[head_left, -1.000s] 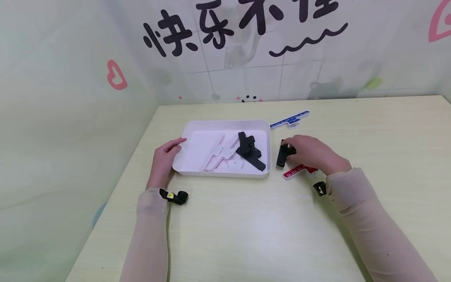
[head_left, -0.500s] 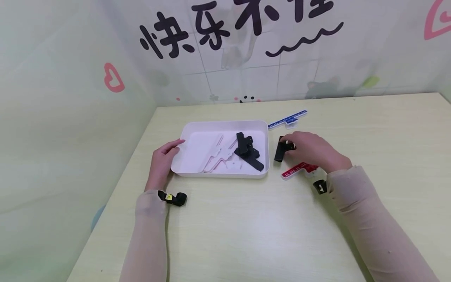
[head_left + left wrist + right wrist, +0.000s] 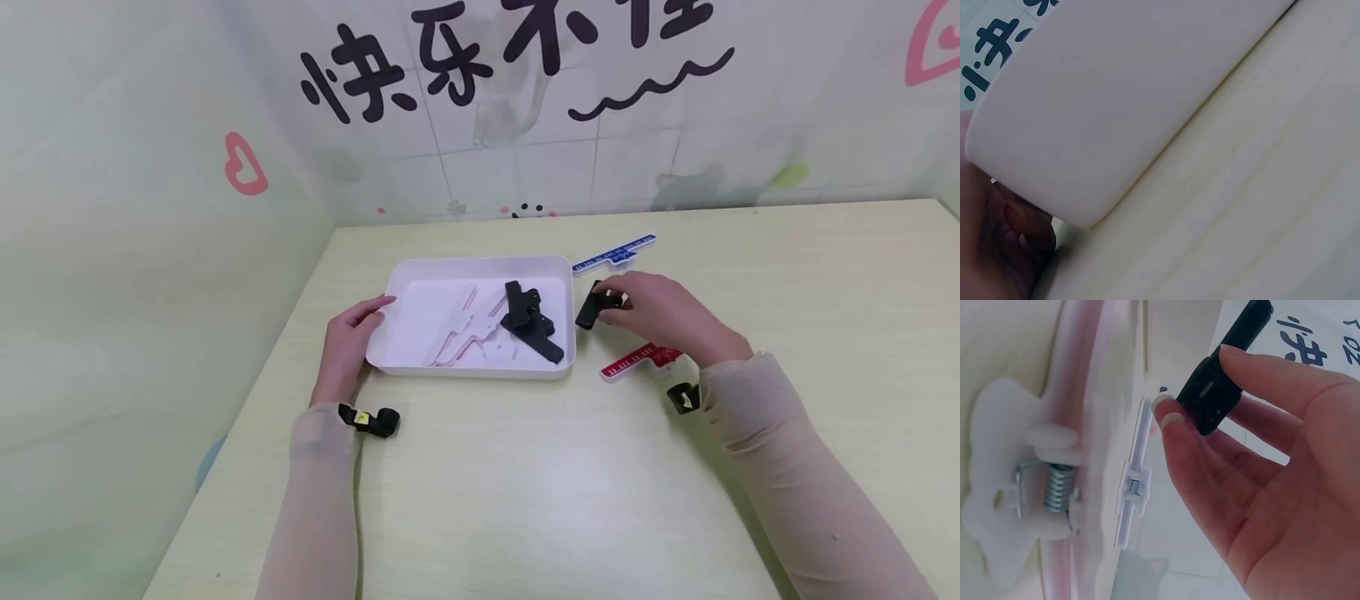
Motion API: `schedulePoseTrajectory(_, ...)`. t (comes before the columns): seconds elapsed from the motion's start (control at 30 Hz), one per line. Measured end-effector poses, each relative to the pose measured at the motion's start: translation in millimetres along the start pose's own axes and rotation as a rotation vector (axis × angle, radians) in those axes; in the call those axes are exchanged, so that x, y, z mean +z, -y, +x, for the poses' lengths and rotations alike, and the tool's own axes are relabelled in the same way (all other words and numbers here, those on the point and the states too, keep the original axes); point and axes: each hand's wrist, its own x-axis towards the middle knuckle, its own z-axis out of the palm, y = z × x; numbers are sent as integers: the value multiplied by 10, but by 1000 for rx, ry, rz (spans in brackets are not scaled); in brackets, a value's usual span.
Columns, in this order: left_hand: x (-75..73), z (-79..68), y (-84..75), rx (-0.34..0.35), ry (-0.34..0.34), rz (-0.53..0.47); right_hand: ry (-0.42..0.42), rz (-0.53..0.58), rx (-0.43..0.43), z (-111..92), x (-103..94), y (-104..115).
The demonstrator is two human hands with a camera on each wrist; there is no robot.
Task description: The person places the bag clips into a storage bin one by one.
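My right hand (image 3: 663, 310) pinches a black spring clip (image 3: 1213, 394) between thumb and fingertips, just off the tray's right side. The coil spring shows in the right wrist view. My left hand (image 3: 347, 346) grips the left end of the white tray (image 3: 1116, 112), its fingers partly hidden behind the wall. Inside the tray, black clips (image 3: 532, 325) overlap at the right, beside pale pink-and-white clips (image 3: 468, 329). A red clip (image 3: 637, 361) with a piano-key pattern lies below my right hand. Its white underside and spring (image 3: 1059, 487) loom close in the right wrist view.
A blue piano-key clip (image 3: 615, 254) lies behind the tray's right corner. The pale wooden table (image 3: 510, 492) meets a printed curtain (image 3: 525, 150) at the back and another at the left. Both wrists wear small black cameras.
My right hand has shifted slightly back and left with the black clip, lifting it and bringing it closer to the tray's right wall. The left hand and tray hold still.
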Motion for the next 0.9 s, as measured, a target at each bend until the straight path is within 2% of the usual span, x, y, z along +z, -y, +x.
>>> schedulePoseTrajectory(0.3,-8,-10,-19,8,-5,-2,-77,86,35,11,-11,76)
schedulePoseTrajectory(0.47,4,-24,-33,8,-1,-3,-134,120,3,28,35,162)
schedulePoseTrajectory(0.7,-15,-23,-23,7,-9,2,-179,183,-54,94,163,404)
schedulePoseTrajectory(0.9,-11,-21,-27,21,2,4,-178,207,-49,155,241,628)
